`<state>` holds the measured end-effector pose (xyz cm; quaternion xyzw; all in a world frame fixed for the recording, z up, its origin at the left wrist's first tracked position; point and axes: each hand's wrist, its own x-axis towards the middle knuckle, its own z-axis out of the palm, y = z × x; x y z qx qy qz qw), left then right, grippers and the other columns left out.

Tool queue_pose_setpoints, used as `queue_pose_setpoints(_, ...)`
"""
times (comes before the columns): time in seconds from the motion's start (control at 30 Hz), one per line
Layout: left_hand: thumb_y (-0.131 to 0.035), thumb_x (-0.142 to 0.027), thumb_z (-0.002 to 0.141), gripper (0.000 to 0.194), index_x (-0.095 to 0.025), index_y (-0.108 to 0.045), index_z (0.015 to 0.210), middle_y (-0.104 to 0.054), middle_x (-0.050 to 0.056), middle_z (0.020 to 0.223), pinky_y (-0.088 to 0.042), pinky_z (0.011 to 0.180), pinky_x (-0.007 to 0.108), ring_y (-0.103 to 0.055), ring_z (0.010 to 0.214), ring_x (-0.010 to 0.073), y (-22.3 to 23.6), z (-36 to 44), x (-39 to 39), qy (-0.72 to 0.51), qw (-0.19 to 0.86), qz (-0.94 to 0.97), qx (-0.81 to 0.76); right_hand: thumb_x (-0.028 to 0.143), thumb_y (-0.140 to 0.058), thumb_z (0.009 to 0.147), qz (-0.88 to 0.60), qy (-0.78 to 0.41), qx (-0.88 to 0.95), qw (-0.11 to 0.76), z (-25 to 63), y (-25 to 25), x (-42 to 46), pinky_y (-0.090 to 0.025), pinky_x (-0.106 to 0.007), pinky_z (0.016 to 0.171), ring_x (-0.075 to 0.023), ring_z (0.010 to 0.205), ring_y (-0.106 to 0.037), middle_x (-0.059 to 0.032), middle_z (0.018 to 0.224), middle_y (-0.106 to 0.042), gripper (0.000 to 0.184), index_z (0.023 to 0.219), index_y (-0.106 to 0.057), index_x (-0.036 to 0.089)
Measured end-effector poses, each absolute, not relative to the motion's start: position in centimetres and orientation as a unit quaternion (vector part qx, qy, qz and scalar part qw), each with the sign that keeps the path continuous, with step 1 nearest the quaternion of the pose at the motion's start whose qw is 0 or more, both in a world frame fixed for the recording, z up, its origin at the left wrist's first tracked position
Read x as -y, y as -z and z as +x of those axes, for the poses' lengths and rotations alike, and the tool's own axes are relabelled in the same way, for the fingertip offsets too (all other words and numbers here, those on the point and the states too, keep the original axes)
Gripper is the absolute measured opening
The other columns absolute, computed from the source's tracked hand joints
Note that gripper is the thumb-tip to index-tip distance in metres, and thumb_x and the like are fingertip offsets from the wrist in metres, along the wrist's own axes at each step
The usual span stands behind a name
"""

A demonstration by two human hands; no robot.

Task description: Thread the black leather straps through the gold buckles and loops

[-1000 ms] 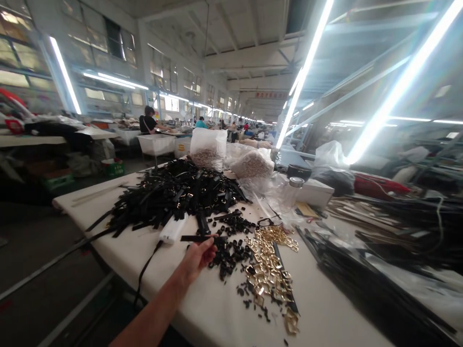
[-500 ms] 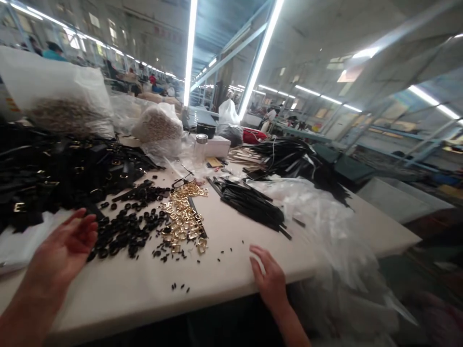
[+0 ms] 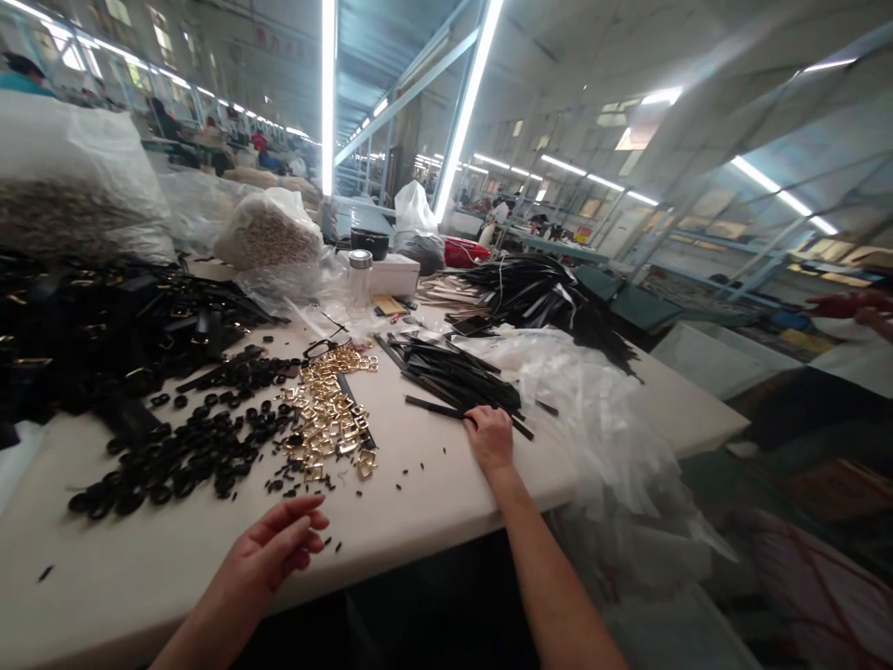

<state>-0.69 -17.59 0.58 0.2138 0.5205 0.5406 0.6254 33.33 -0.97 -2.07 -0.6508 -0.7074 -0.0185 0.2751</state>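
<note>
My right hand [image 3: 491, 439] has its fingers closed on a black strap [image 3: 433, 407], whose free end points left over the table. A pile of black straps [image 3: 453, 372] lies just beyond that hand. Over the table's front edge hovers my left hand [image 3: 279, 547], its fingers loosely curled and apart, with nothing seen in it. Some tiny black pieces [image 3: 333, 544] lie beside its fingertips. Gold buckles [image 3: 331, 409] are heaped farther in, and black loops [image 3: 202, 451] spread to their left.
Black straps with buckles [image 3: 132, 326] are heaped at the left. Behind stand filled plastic bags [image 3: 269, 228], a clear jar [image 3: 360, 279] and eyeglasses [image 3: 322, 346]. Clear plastic sheeting [image 3: 593, 400] drapes over the right edge. Another person's hand [image 3: 847, 305] shows at far right.
My right hand has moved forward to the strap pile and taken hold of one strap. My left hand has gone from beside the black loops to the right and nearer the front edge.
</note>
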Motion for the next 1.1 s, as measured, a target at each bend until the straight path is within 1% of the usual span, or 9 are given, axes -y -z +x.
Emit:
queue_pose_setpoints(0.07, -0.087, -0.044, 0.056, 0.049, -0.016, -0.074, 0.094, -0.074, 0.008, 0.080, -0.048, 0.055, 0.024, -0.063, 0.063, 0.0157, -0.7, -0.1, 18.0, -0.530, 0.621, 0.235, -0.528, 0.028, -0.048, 0.094, -0.638, 0.005, 0.713, 0.290, 33.0, 1.3, 1.7, -0.027, -0.042, 0.107, -0.0222, 0.101, -0.058, -0.0089, 0.097, -0.069, 0.026, 0.085, -0.070, 0.018)
queue_pose_setpoints(0.13, -0.084, -0.045, 0.059, 0.047, -0.016, -0.073, 0.095, -0.073, 0.008, 0.081, -0.048, 0.057, 0.025, -0.063, 0.064, 0.0172, -0.8, 0.0, 18.1, -0.518, 0.611, 0.266, -0.536, 0.031, -0.041, 0.097, -0.629, -0.014, 0.711, 0.314, 32.3, 0.6, 2.7, -0.034, -0.040, 0.103, -0.0224, 0.104, -0.058, -0.0107, 0.102, -0.068, 0.033, 0.090, -0.070, 0.015)
queue_pose_setpoints(0.27, -0.080, -0.045, 0.065, 0.048, -0.018, -0.071, 0.103, -0.072, 0.007, 0.081, -0.048, 0.057, 0.026, -0.063, 0.063, 0.0171, -1.0, -0.6, 17.7, -0.516, 0.582, 0.336, -0.531, 0.035, -0.046, 0.096, -0.600, -0.107, 0.713, 0.347, 28.8, -0.1, 6.4, -0.050, -0.028, 0.073, -0.0166, 0.072, -0.063, -0.0063, 0.079, -0.070, 0.029, 0.090, -0.066, 0.016)
queue_pose_setpoints(0.4, -0.078, -0.046, 0.066, 0.060, -0.018, -0.062, 0.117, -0.070, 0.005, 0.076, -0.048, 0.054, 0.027, -0.062, 0.058, 0.0168, -1.1, -1.1, 17.4, -0.494, 0.593, 0.377, -0.511, 0.038, -0.049, 0.094, -0.505, -0.423, 0.667, 0.347, 23.4, -0.5, 12.3, -0.046, -0.021, 0.052, -0.0109, 0.053, -0.055, 0.0002, 0.063, -0.064, 0.028, 0.088, -0.066, 0.017)
queue_pose_setpoints(0.5, -0.075, -0.046, 0.069, 0.063, -0.015, -0.059, 0.122, -0.068, 0.002, 0.068, -0.048, 0.055, 0.027, -0.062, 0.055, 0.0164, -1.5, -1.3, 17.6, -0.473, 0.604, 0.387, -0.512, 0.035, -0.051, 0.093, -0.471, -0.504, 0.663, 0.291, 20.6, -0.9, 15.8, -0.040, -0.018, 0.048, -0.0084, 0.050, -0.049, 0.0023, 0.060, -0.061, 0.025, 0.084, -0.067, 0.017)
queue_pose_setpoints(0.63, -0.071, -0.039, 0.076, 0.050, -0.015, -0.061, 0.119, -0.062, -0.003, 0.061, -0.047, 0.056, 0.024, -0.058, 0.053, 0.0126, -1.8, -1.6, 18.1, -0.472, 0.588, 0.398, -0.523, 0.031, -0.055, 0.090, -0.478, -0.508, 0.654, 0.291, 19.2, -1.0, 17.9, -0.041, -0.020, 0.050, -0.0092, 0.051, -0.050, 0.0028, 0.062, -0.061, 0.019, 0.093, -0.069, 0.018)
queue_pose_setpoints(0.73, -0.070, -0.036, 0.078, 0.050, -0.016, -0.058, 0.123, -0.062, -0.004, 0.062, -0.045, 0.055, 0.022, -0.057, 0.054, 0.0116, -1.6, -1.7, 18.6, -0.467, 0.611, 0.374, -0.518, 0.028, -0.066, 0.083, -0.475, -0.461, 0.670, 0.337, 18.6, -0.9, 18.6, -0.049, -0.024, 0.068, -0.0141, 0.071, -0.062, -0.0008, 0.082, -0.070, 0.021, 0.102, -0.068, 0.020)
queue_pose_setpoints(0.83, -0.069, -0.035, 0.080, 0.053, -0.017, -0.055, 0.127, -0.062, -0.004, 0.064, -0.046, 0.056, 0.022, -0.058, 0.055, 0.0114, -1.4, -1.5, 19.0, -0.462, 0.638, 0.343, -0.511, 0.025, -0.069, 0.081, -0.474, -0.417, 0.687, 0.360, 17.8, -0.7, 19.1, -0.050, -0.028, 0.080, -0.0177, 0.085, -0.066, -0.0033, 0.096, -0.072, 0.022, 0.102, -0.069, 0.021)
queue_pose_setpoints(1.1, -0.067, -0.037, 0.082, 0.054, -0.018, -0.054, 0.131, -0.061, -0.004, 0.066, -0.045, 0.057, 0.021, -0.058, 0.058, 0.0113, -1.5, -1.0, 19.4, -0.443, 0.646, 0.356, -0.510, 0.028, -0.064, 0.087, -0.451, -0.312, 0.742, 0.386, 16.9, -0.4, 19.5, -0.049, -0.026, 0.071, -0.0159, 0.073, -0.064, -0.0033, 0.082, -0.069, 0.014, 0.098, -0.068, 0.020)
